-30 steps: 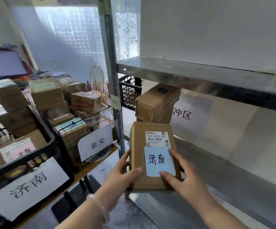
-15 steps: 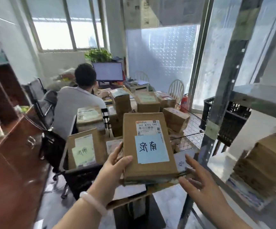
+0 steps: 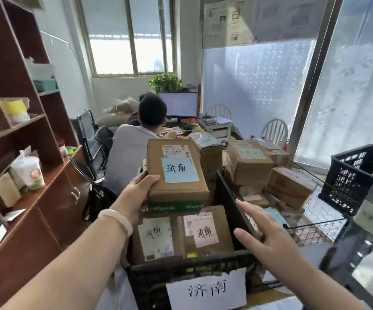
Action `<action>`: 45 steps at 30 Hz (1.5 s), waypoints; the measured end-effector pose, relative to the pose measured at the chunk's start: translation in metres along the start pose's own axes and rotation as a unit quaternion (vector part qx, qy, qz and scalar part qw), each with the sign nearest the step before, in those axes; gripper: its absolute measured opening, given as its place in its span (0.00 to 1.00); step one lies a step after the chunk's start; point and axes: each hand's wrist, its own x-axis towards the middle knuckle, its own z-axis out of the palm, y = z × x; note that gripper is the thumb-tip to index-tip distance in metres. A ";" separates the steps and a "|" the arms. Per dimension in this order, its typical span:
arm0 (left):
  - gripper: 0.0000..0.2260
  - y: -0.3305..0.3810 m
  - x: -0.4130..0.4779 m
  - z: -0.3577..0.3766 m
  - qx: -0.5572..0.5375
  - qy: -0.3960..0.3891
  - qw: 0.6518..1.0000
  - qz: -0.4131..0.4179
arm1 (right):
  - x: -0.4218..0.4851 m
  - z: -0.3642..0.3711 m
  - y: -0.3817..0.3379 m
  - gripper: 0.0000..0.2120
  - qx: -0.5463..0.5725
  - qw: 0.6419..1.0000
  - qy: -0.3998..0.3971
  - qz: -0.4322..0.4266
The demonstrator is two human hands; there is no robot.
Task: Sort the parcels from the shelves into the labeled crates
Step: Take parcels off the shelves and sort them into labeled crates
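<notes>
Brown cardboard is being shown by the raised parcel (image 3: 176,191). A pale blue label (image 3: 179,170) with black handwritten characters is being carried on its top, below a white barcode sticker (image 3: 176,151). A green printed band (image 3: 174,206) is being displayed along its near edge. Beneath it, a pink label (image 3: 205,233) and a pale green-white label (image 3: 155,238), both marked in black, are being shown. The crate (image 3: 149,285) is being seen as black lattice plastic, its sign (image 3: 206,289) white with black characters. A milky-white bracelet (image 3: 116,220) is being worn. The cabinet (image 3: 31,231) is being seen as reddish-brown.
</notes>
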 end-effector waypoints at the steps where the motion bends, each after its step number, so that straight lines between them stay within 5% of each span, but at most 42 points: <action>1: 0.13 0.007 0.013 -0.005 0.011 -0.001 1.000 -0.002 | 0.012 0.002 -0.005 0.34 -0.012 1.000 -0.003 -0.005; 13: 0.18 0.048 0.136 -0.036 0.095 0.065 0.988 -0.102 | 0.096 0.040 -0.022 0.31 -0.043 0.999 -0.009 0.019; 23: 0.11 0.041 0.173 -0.041 0.144 0.055 0.988 -0.017 | 0.111 0.051 -0.012 0.27 -0.055 0.998 0.001 0.044; 27: 0.25 0.042 0.175 -0.044 0.163 0.073 0.983 0.031 | 0.104 0.042 -0.009 0.33 -0.069 0.996 0.031 0.048; 29: 0.30 0.045 0.174 -0.041 0.268 0.107 0.954 0.078 | 0.095 0.034 -0.006 0.33 -0.091 0.994 0.042 0.051; 31: 0.30 0.049 0.165 -0.028 0.428 0.139 0.877 0.169 | 0.084 0.025 -0.002 0.32 -0.119 0.990 0.052 0.056; 35: 0.31 0.045 0.128 0.027 0.540 0.077 0.759 0.355 | 0.054 0.004 0.007 0.33 -0.194 0.975 0.092 0.063; 40: 0.32 0.011 0.068 0.131 0.574 -0.068 0.687 0.440 | 0.002 -0.036 0.028 0.32 -0.256 0.952 0.141 0.094; 45: 0.32 -0.053 0.004 0.234 0.531 -0.200 0.677 0.468 | -0.075 -0.076 0.057 0.37 -0.257 0.935 0.176 0.167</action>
